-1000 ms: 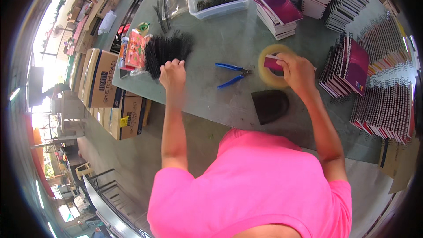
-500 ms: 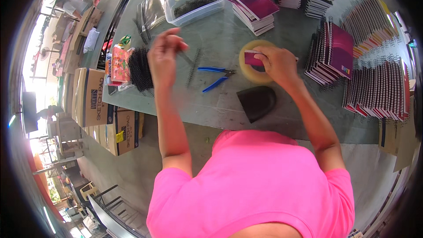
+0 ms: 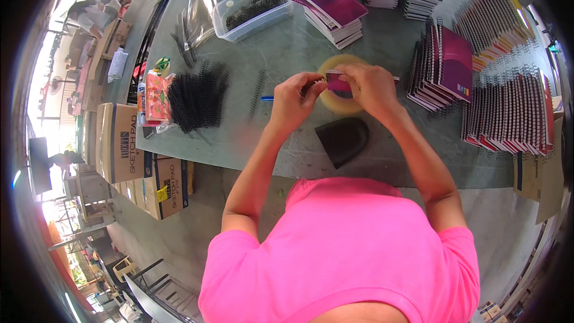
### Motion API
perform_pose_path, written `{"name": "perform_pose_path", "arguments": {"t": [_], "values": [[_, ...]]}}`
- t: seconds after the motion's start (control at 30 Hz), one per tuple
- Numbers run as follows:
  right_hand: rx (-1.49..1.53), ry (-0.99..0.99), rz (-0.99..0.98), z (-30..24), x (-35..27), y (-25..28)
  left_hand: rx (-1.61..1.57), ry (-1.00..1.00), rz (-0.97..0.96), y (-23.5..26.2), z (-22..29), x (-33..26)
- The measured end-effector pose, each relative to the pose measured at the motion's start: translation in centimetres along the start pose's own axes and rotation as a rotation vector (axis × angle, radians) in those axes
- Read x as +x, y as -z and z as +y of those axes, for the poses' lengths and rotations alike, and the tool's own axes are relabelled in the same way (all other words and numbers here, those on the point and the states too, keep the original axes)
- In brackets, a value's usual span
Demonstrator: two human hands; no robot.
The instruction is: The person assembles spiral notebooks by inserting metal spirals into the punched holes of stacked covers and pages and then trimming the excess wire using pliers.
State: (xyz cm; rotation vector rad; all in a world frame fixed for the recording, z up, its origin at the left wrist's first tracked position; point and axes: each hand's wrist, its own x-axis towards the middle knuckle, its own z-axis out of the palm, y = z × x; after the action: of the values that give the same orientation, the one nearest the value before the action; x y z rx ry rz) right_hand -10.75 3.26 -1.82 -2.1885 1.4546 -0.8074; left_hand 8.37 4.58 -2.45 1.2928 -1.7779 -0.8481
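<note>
My right hand (image 3: 373, 90) grips a small purple notebook (image 3: 338, 85) above a roll of clear tape (image 3: 342, 105). My left hand (image 3: 299, 98) is closed at the notebook's left edge, its fingertips pinching what looks like a thin black spiral coil, mostly hidden by the fingers. Behind that hand only a blue handle tip of the cutting pliers (image 3: 267, 98) shows. Left of it lie a loose spiral coil (image 3: 257, 93) and a heap of black spiral coils (image 3: 197, 97). A black rounded piece (image 3: 344, 142) rests nearer me.
At the back stand a clear plastic tub (image 3: 236, 33) of coils and a stack of purple notebooks (image 3: 335, 6). Rows of coil-bound notebooks (image 3: 508, 110) fill the right side. Cartons (image 3: 122, 143) sit beyond the table's left edge. Clear plastic sleeves (image 3: 197, 18) lie far left.
My left hand has moved right, from beside the coil heap to the notebook's edge, and now covers most of the pliers. The right hand still holds the notebook over the tape roll.
</note>
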Motion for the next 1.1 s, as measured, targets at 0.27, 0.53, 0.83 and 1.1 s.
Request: {"name": "perform_pose_path", "arguments": {"t": [0.27, 0.53, 0.83, 1.1], "values": [[0.044, -0.012, -0.032, -0.3, -0.1, 0.2, 0.021, 0.339, -0.071, 0.2, 1.8, 0.8], [-0.058, 0.124, 0.085, -0.7, 0.0, -0.5, 0.112, -0.115, -0.074, 1.7, -0.5, 1.6], [-0.017, 0.178, 0.221, -1.1, 0.3, -0.9, 0.279, -0.335, 0.063, 1.2, 0.1, 1.8], [-0.075, 0.235, 0.121, -0.5, -0.2, -1.5, -0.173, -0.023, 0.188, -0.3, 0.1, -0.3]]}}
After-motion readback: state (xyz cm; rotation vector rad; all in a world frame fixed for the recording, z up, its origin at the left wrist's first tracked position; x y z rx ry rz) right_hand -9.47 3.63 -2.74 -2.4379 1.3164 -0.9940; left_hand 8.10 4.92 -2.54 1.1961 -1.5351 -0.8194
